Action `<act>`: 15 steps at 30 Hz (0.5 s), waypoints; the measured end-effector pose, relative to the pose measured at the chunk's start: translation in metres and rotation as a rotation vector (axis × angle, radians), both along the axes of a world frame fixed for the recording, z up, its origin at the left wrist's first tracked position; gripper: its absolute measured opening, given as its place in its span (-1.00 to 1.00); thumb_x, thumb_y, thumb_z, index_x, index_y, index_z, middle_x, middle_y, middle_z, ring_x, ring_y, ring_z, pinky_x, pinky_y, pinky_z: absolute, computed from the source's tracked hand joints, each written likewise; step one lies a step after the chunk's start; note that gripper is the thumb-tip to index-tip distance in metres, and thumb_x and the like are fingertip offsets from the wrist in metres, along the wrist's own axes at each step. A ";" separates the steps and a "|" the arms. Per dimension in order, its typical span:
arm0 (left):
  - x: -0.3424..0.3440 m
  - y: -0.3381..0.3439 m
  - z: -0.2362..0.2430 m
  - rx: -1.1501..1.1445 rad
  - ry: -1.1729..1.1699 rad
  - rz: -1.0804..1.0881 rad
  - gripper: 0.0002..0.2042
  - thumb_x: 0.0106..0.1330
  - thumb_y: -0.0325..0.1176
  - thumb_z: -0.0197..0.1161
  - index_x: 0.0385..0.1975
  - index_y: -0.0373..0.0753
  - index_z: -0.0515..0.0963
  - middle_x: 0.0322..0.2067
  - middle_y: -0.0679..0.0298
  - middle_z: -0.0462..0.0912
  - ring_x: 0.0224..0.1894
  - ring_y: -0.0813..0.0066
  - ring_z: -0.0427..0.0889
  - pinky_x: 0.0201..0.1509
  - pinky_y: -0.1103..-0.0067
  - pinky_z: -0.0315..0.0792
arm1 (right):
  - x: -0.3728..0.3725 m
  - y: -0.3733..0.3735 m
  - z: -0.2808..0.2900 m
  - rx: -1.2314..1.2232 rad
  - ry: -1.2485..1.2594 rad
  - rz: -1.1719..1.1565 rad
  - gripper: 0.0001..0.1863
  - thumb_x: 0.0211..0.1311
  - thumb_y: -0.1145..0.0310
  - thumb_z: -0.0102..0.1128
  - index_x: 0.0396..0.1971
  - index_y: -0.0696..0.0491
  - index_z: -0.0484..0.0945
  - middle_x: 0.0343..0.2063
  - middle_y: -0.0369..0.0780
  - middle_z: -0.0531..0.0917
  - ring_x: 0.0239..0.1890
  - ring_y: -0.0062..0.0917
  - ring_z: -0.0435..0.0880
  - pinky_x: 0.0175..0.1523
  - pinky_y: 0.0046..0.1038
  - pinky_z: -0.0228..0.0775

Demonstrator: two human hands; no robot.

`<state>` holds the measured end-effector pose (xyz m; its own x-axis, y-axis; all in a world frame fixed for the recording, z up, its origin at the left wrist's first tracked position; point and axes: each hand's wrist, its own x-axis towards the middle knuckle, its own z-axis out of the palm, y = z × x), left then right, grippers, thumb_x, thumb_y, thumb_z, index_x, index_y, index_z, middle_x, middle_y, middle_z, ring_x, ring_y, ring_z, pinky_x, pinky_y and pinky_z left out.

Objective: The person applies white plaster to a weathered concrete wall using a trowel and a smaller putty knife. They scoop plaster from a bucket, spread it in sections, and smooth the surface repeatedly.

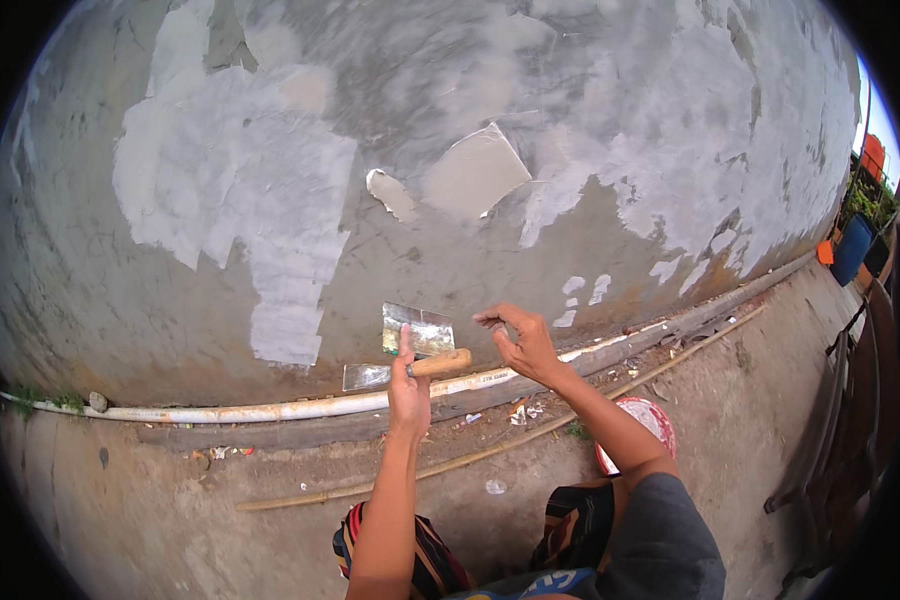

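Observation:
My left hand (410,402) is closed around a putty knife with a wooden handle (442,363), held crosswise. Its metal blade (366,377) points left. The same hand also carries a flat, shiny metal plate (432,331), with one finger stretched up across it. To the right, my right hand (533,350) hovers in front of the wall with nothing visible in it, thumb apart from the half-bent fingers. Ahead rises a grey cement wall (300,400) bearing pale putty coats. A damp-looking square putty patch (478,172) and a small smear (390,194) lie above my hands.
A white pipe (260,411) runs along the wall's foot. A bamboo pole (370,487) lies on the ground, among scraps of litter. By my right arm stands a bucket with a red rim (663,420). Dark wooden furniture (840,400) and a blue barrel (851,250) are at right.

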<state>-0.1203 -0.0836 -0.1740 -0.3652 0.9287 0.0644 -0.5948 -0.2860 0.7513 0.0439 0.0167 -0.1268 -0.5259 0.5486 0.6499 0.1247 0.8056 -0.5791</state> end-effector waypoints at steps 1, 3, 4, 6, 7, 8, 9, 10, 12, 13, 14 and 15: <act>-0.006 0.000 -0.001 0.004 -0.030 -0.008 -0.36 0.34 -0.21 -0.16 0.44 -0.17 -0.06 0.36 0.24 0.13 0.31 0.34 0.24 0.41 0.36 0.03 | 0.002 0.001 -0.005 0.091 -0.063 0.009 -0.67 0.05 0.51 0.14 -0.11 0.12 0.57 -0.29 -0.15 0.63 -0.24 -0.32 0.57 -0.05 -0.39 0.41; -0.014 -0.003 0.001 0.011 -0.067 -0.079 -0.32 0.32 -0.22 -0.15 0.45 -0.12 -0.14 0.26 0.26 0.30 0.21 0.35 0.34 0.37 0.40 0.06 | 0.001 -0.008 -0.007 0.204 -0.166 0.069 -0.53 0.00 0.51 0.17 0.02 0.10 0.50 -0.13 -0.14 0.57 -0.09 -0.26 0.51 0.04 -0.31 0.34; -0.012 -0.005 0.003 -0.015 -0.027 -0.115 -0.32 0.32 -0.22 -0.15 0.46 -0.11 -0.15 0.27 0.27 0.29 0.22 0.33 0.33 0.38 0.42 0.04 | -0.003 -0.017 -0.008 0.225 -0.204 0.116 -0.46 -0.03 0.50 0.20 0.07 0.08 0.45 -0.05 -0.13 0.52 -0.04 -0.23 0.46 0.07 -0.27 0.31; -0.005 -0.011 0.010 -0.053 0.024 -0.194 -0.32 0.32 -0.25 -0.16 0.46 -0.10 -0.17 0.33 0.30 0.18 0.29 0.34 0.22 0.41 0.43 -0.07 | -0.011 -0.026 -0.010 0.233 -0.267 0.164 -0.36 -0.07 0.49 0.25 0.15 0.07 0.39 0.05 -0.13 0.45 0.03 -0.21 0.40 0.09 -0.20 0.26; -0.002 -0.012 0.013 -0.061 0.037 -0.236 -0.32 0.32 -0.28 -0.16 0.46 -0.09 -0.17 0.38 0.34 0.07 0.34 0.37 0.12 0.44 0.43 -0.16 | -0.014 -0.028 -0.012 0.222 -0.291 0.166 -0.33 -0.09 0.48 0.28 0.16 0.07 0.36 0.07 -0.12 0.42 0.04 -0.20 0.38 0.08 -0.18 0.25; 0.001 -0.015 0.015 -0.072 0.051 -0.275 -0.33 0.32 -0.31 -0.16 0.46 -0.08 -0.17 0.43 0.37 -0.04 0.39 0.40 0.02 0.46 0.42 -0.24 | -0.015 -0.029 -0.015 0.207 -0.315 0.170 -0.30 -0.10 0.46 0.30 0.17 0.08 0.34 0.10 -0.12 0.39 0.05 -0.20 0.37 0.07 -0.15 0.23; 0.001 -0.015 0.014 -0.032 0.133 -0.293 -0.33 0.32 -0.31 -0.17 0.46 -0.08 -0.16 0.45 0.36 -0.08 0.43 0.39 -0.07 0.47 0.42 -0.28 | -0.017 -0.021 -0.020 0.313 -0.361 0.097 -0.30 -0.12 0.42 0.36 0.14 0.09 0.36 0.02 -0.12 0.45 0.01 -0.21 0.42 0.03 -0.23 0.26; 0.001 -0.016 0.015 0.009 0.215 -0.311 -0.33 0.31 -0.32 -0.18 0.46 -0.09 -0.15 0.46 0.36 -0.11 0.47 0.37 -0.15 0.48 0.42 -0.31 | -0.017 -0.021 -0.023 0.305 -0.323 0.082 -0.31 -0.11 0.43 0.37 0.13 0.10 0.36 0.00 -0.12 0.46 -0.01 -0.20 0.45 0.00 -0.24 0.29; -0.002 -0.017 0.018 0.040 0.178 -0.405 -0.33 0.29 -0.32 -0.19 0.45 -0.16 -0.13 0.47 0.33 -0.19 0.50 0.38 -0.37 0.49 0.44 -0.40 | -0.018 -0.022 -0.024 0.290 -0.251 0.048 -0.33 -0.11 0.43 0.37 0.11 0.11 0.36 -0.06 -0.11 0.48 -0.06 -0.19 0.49 -0.05 -0.26 0.34; -0.002 -0.020 0.020 0.045 0.178 -0.441 -0.33 0.29 -0.32 -0.19 0.44 -0.18 -0.13 0.47 0.34 -0.19 0.50 0.38 -0.36 0.49 0.45 -0.40 | -0.018 -0.023 -0.027 0.288 -0.223 0.009 -0.34 -0.10 0.44 0.36 0.10 0.11 0.36 -0.08 -0.11 0.49 -0.08 -0.19 0.50 -0.08 -0.27 0.36; -0.001 -0.023 0.022 0.055 0.190 -0.458 -0.33 0.28 -0.33 -0.19 0.44 -0.20 -0.12 0.47 0.31 -0.17 0.50 0.38 -0.34 0.49 0.45 -0.39 | -0.019 -0.026 -0.030 0.285 -0.198 -0.028 -0.36 -0.10 0.46 0.35 0.09 0.11 0.36 -0.11 -0.11 0.49 -0.11 -0.18 0.52 -0.10 -0.27 0.38; 0.000 -0.025 0.024 0.064 0.202 -0.476 -0.33 0.26 -0.33 -0.19 0.44 -0.23 -0.11 0.47 0.29 -0.16 0.50 0.38 -0.32 0.49 0.45 -0.38 | -0.020 -0.029 -0.031 0.281 -0.172 -0.065 -0.37 -0.09 0.47 0.34 0.08 0.11 0.37 -0.13 -0.11 0.50 -0.13 -0.17 0.53 -0.13 -0.28 0.41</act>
<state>-0.1198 -0.1088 -0.1498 0.1219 0.9808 0.1522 -0.5150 -0.0686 0.8544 0.0236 -0.0128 -0.1576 -0.6108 0.3962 0.6855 0.2578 0.9181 -0.3010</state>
